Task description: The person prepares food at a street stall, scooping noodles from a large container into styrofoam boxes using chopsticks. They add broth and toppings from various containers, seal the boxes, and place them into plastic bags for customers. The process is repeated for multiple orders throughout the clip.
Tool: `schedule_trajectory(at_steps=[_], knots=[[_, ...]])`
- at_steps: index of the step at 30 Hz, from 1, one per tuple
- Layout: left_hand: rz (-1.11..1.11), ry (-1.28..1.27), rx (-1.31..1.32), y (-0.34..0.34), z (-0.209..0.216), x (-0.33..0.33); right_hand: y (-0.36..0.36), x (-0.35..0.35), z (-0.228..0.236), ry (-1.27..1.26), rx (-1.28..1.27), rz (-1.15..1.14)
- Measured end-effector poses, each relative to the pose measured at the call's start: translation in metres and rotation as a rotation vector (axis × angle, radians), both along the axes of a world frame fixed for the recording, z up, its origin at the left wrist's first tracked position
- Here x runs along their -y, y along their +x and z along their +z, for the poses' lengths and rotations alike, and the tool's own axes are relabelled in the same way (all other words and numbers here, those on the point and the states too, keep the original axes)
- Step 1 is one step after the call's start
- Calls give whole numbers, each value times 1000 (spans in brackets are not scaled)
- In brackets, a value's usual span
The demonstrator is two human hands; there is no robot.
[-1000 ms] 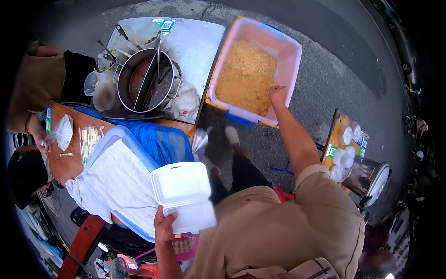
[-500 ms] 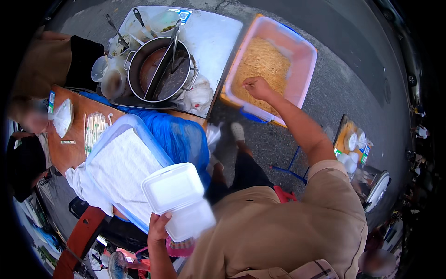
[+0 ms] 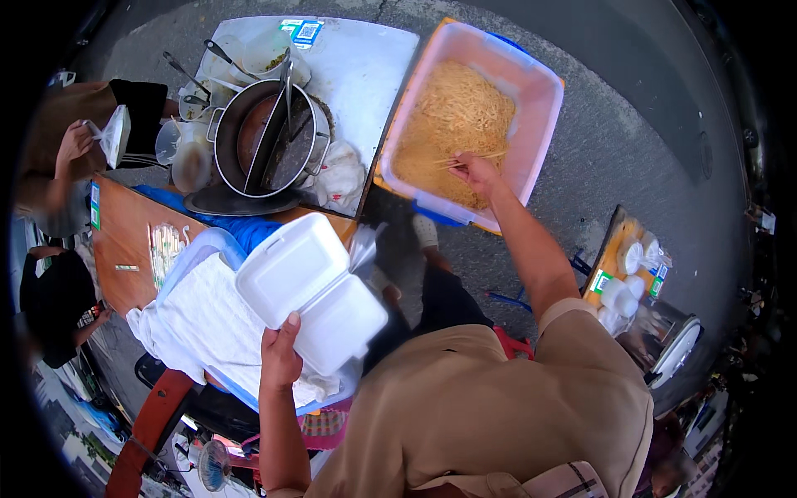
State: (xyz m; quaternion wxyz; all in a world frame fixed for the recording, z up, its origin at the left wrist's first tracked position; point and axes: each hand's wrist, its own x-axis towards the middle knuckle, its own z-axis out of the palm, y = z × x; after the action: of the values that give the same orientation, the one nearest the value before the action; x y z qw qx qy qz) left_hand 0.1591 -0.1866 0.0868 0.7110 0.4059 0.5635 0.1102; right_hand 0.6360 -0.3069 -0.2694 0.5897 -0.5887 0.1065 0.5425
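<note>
My left hand (image 3: 281, 355) grips a white foam takeaway box (image 3: 292, 270) at its side, thumb on top. The box's lid is folded back and nothing lies in either half. My right hand (image 3: 477, 174) reaches into a pale plastic tub (image 3: 535, 100) and is closed on a pair of chopsticks (image 3: 452, 159). Their tips rest at the heap of yellow noodles (image 3: 461, 100) in the tub. Below the box is a blue-rimmed bin covered with a white towel (image 3: 216, 307).
A divided pot (image 3: 241, 124) of red and dark broth stands on the white table (image 3: 357, 66), beside tubs with ladles. Wrapped chopsticks (image 3: 166, 249) lie on a brown table (image 3: 124, 232). A small stand with white bowls (image 3: 618, 295) is at right. People stand at far left.
My right hand has moved right and slightly down over the noodles, with the chopsticks now plainly seen. My left hand has raised the box slightly. A person at left has lifted a white bagged box.
</note>
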Motion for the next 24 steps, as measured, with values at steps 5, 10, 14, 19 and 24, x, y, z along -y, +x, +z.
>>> schedule_trajectory(at_steps=[5,10,14,19,24], knots=[[-181,295,-75,97,-34,-32,-5,16,-11,169,-228,-171],[-229,357,23,172,-85,-55,2,49,22,299,-285,-258],[-371,402,13,208,-145,-70,20,62,97,352,-139,-237],[-363,279,183,252,-192,-63,35,62,211,388,145,-40],[-108,-221,364,280,-196,-38,3,48,297,233,903,488]])
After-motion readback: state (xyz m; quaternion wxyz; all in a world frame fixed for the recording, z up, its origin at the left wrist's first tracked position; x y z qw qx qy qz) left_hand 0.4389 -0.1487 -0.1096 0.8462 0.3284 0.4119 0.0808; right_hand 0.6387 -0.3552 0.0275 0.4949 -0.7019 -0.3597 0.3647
